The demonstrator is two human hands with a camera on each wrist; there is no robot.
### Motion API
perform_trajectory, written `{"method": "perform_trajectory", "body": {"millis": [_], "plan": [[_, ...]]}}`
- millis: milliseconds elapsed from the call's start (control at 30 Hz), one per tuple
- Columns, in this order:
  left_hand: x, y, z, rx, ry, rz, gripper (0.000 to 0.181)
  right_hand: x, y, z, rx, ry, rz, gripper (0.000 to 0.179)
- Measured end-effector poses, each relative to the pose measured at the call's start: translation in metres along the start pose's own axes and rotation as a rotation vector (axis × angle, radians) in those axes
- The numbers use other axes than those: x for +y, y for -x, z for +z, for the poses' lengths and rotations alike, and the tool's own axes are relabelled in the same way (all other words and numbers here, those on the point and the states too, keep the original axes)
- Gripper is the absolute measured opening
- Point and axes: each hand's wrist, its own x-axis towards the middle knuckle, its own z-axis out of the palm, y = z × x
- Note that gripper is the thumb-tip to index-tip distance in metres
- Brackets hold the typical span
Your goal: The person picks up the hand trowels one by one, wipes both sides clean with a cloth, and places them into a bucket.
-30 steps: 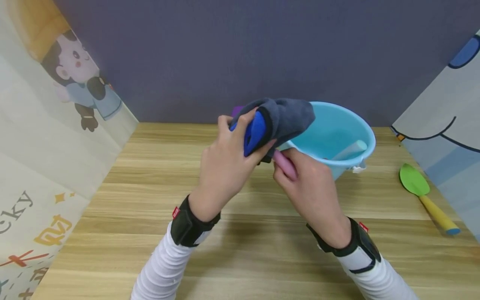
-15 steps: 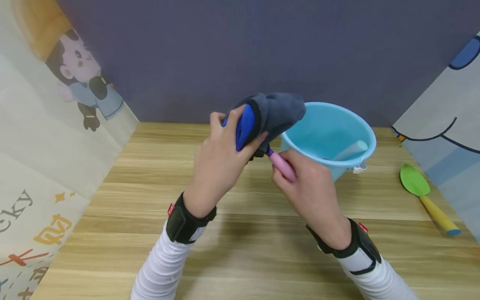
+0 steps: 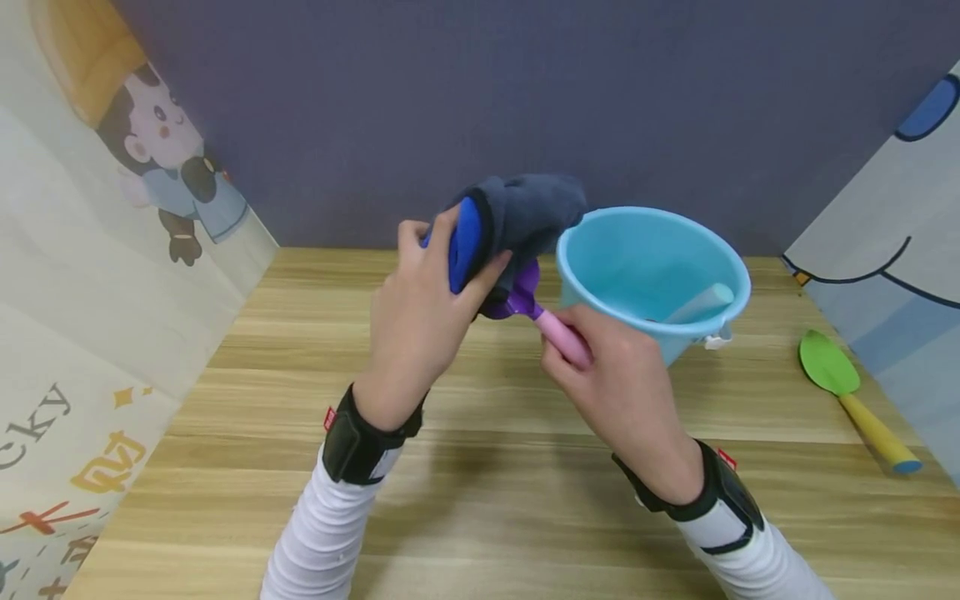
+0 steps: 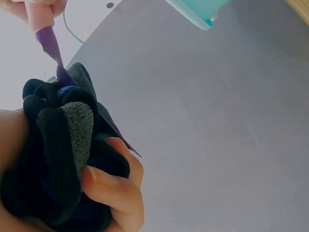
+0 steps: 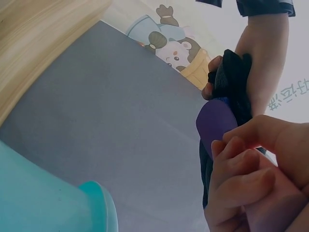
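Looks like a wipe-down: best hold the pink-handled shovel (image 3: 551, 327) steady, press the dark cloth (image 3: 534, 210) to both faces of the scoop (image 5: 215, 122), stroke from neck to tip. Left grip (image 3: 420, 308) curled round the cloth; right grip (image 3: 618, 367) wrapped snugly round the handle (image 3: 567, 342), no gap. Shovel up off the surface (image 3: 285, 400), just beside the bucket (image 3: 615, 250), scoop partly hidden by cloth. Scoop purple, plain, round-edged; handle pink, slanting towards the right wrist; any dirt too small to tell
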Motion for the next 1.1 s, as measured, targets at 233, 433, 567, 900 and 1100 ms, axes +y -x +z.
{"method": "perform_trajectory", "body": {"millis": [233, 433, 567, 900, 1100], "plan": [[-0.005, -0.004, -0.005, 0.022, -0.028, -0.038, 0.071, -0.002, 0.001, -0.001, -0.007, 0.001, -0.002, 0.006], [-0.011, -0.009, -0.006, 0.065, -0.04, -0.051, 0.07, -0.003, 0.002, -0.002, -0.012, -0.006, 0.003, 0.006], [-0.013, -0.01, -0.007, 0.073, -0.042, -0.068, 0.07, -0.003, 0.002, -0.002, -0.016, -0.012, 0.009, 0.006], [-0.019, -0.013, -0.007, 0.085, -0.047, -0.111, 0.068, -0.005, 0.002, -0.003, -0.051, -0.018, 0.041, 0.006], [-0.019, -0.013, -0.009, 0.097, -0.045, -0.115, 0.068, -0.004, 0.002, -0.003, -0.036, -0.013, 0.031, 0.007]]}}
